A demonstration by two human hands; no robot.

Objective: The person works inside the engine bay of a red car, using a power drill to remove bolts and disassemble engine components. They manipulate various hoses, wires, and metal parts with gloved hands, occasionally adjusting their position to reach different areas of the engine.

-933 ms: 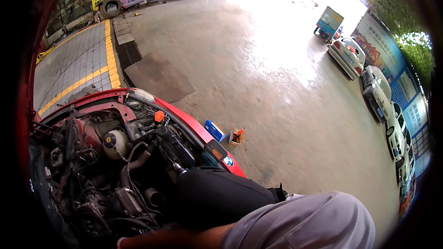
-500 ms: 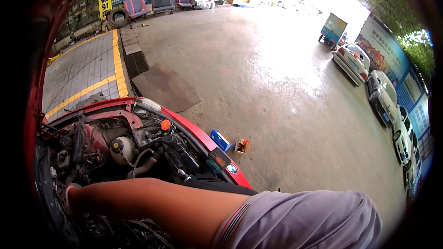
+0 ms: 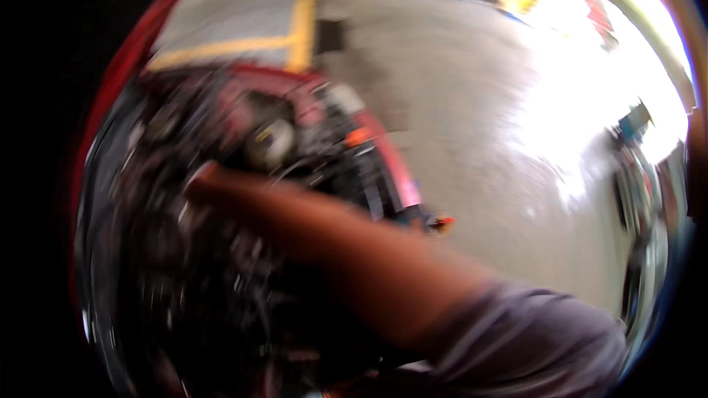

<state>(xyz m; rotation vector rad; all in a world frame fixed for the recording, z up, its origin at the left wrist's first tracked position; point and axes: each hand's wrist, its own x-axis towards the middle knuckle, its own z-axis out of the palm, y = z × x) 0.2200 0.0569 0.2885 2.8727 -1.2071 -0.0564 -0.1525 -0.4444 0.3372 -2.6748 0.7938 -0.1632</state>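
My right arm, in a grey short sleeve, stretches from the lower right across the open engine bay (image 3: 251,273) of a red car. At its far end my right hand (image 3: 193,186), with a whitish edge like a glove at the wrist, is down among the dark engine parts on the left. Its fingers are hidden and smeared by motion, so I cannot make out what they touch. Beyond the forearm sits a pale round reservoir (image 3: 271,144). An orange object (image 3: 359,137) lies near the front edge of the bay. My left hand is not in view.
The car's red front edge (image 3: 394,166) curves past the bay. Beside it, a small orange-red thing (image 3: 443,224) shows above the floor (image 3: 472,125). A yellow-bordered grey paved patch (image 3: 228,15) lies beyond. Blurred parked vehicles (image 3: 645,206) line the right side.
The whole view has swung, blurring heavily; the engine bay now sits farther right and higher, with more of its near part showing. My right hand is still down in the bay.
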